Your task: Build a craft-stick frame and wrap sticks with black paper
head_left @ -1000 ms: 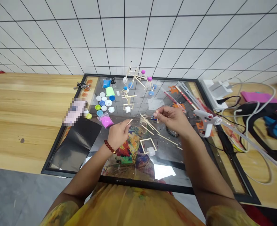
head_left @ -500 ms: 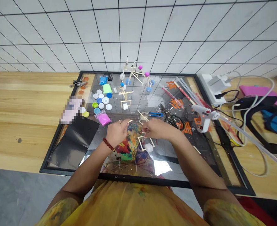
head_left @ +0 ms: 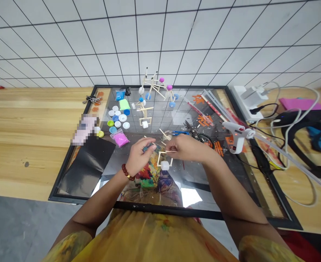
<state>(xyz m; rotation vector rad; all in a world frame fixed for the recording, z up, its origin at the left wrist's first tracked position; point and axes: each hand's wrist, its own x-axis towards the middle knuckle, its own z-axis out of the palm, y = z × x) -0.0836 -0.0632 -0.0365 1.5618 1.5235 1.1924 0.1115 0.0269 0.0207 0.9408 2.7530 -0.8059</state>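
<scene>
Head-worn view, facing forward and down, near the desk (head_left: 26,145) (wearer's shirt (head_left: 155,240) below), tiled wall (head_left: 177,32) beyond.

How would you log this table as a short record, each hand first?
Left hand: holding a thin stick
Right hand: at the far side of a square stick frame; grip unclear
White block: at the frame's near side
Scissors: beyond the right hand
Glue gun: right of the scissors
Round caps: grouped beyond the left hand, near a pink packet

A white, dark-jointed tile wall (head_left: 122,36) stands directly behind the wood-grain tabletop (head_left: 35,145). Gray floor (head_left: 21,229) is visible below the tabletop, at left.
</scene>
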